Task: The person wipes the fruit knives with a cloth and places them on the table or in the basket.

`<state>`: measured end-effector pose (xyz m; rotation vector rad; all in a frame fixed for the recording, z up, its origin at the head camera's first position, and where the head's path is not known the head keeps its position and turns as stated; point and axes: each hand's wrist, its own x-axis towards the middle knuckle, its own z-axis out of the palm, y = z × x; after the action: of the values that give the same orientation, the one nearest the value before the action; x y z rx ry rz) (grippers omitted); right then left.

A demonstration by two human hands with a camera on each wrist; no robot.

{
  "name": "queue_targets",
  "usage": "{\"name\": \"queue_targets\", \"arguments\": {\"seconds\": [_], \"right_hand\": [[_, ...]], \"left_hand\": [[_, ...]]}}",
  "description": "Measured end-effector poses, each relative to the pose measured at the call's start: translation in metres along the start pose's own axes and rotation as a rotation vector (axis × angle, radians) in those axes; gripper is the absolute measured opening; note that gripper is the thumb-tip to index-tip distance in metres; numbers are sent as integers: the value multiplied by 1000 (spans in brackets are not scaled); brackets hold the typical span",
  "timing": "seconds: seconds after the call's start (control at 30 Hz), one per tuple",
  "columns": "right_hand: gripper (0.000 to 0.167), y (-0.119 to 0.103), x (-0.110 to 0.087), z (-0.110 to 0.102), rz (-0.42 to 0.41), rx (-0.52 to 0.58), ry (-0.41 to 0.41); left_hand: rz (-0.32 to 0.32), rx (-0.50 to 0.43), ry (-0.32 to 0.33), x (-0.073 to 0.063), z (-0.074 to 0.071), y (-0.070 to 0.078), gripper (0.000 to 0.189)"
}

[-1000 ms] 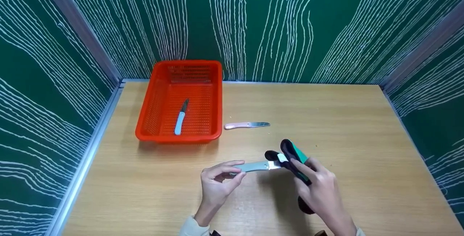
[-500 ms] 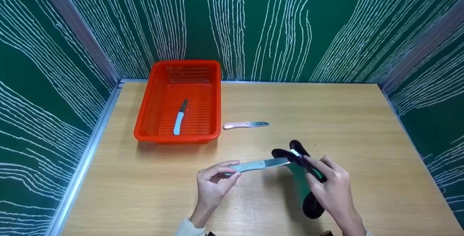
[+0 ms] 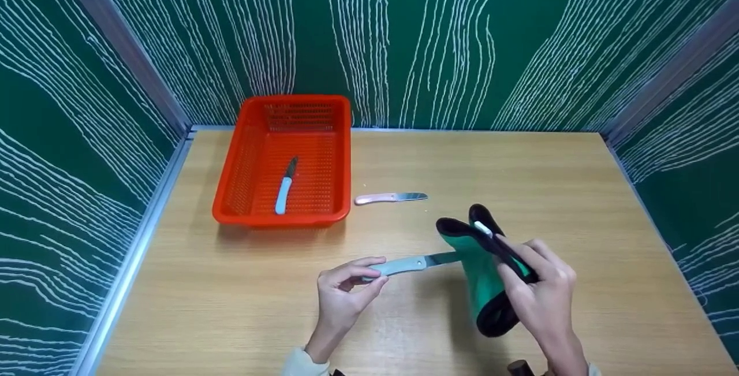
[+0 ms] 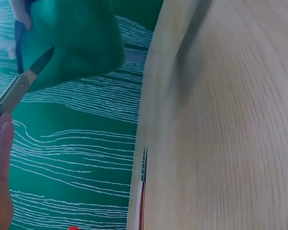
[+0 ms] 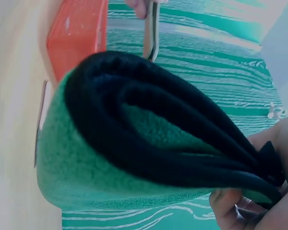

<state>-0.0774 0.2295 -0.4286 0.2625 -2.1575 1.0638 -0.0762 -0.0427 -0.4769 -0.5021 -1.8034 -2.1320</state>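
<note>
In the head view my left hand (image 3: 345,298) pinches the end of a pale green knife handle (image 3: 401,266) between thumb and fingers. The knife is unfolded, its blade (image 3: 443,258) pointing right. My right hand (image 3: 545,292) grips a folded green cloth (image 3: 482,278) with black edging and a small white tag (image 3: 482,229). The blade tip overlaps the cloth's left side; I cannot tell whether they touch. The left wrist view shows the blade (image 4: 42,62) in front of the cloth (image 4: 77,40). In the right wrist view the cloth (image 5: 62,163) hangs in loose folds.
A red plastic basket (image 3: 340,214) stands at the back left of the wooden table (image 3: 548,179). Inside it lies an unfolded knife with a light blue handle (image 3: 283,196). Right of the basket, a knife with a pink handle (image 3: 375,198) lies unfolded. Green walls enclose the table.
The cloth, which was wrapped round the blade, has moved right off most of it. It has then lifted and turned so more green shows. My left hand has hardly moved.
</note>
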Motion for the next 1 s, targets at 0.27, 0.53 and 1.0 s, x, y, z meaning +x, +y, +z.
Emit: {"name": "queue_targets", "arguments": {"seconds": [0.27,0.53,1.0], "right_hand": [[34,-31,5,12,-88,74,-45],[45,-29,-12,36,-161,13,-185],[42,-26,-21,43,-229,-180,-357]], "left_hand": [[87,-17,-34,1,7,-2,13],[97,-77,-52,3,10,0,13],[123,-83,-4,1,10,-2,14]]}}
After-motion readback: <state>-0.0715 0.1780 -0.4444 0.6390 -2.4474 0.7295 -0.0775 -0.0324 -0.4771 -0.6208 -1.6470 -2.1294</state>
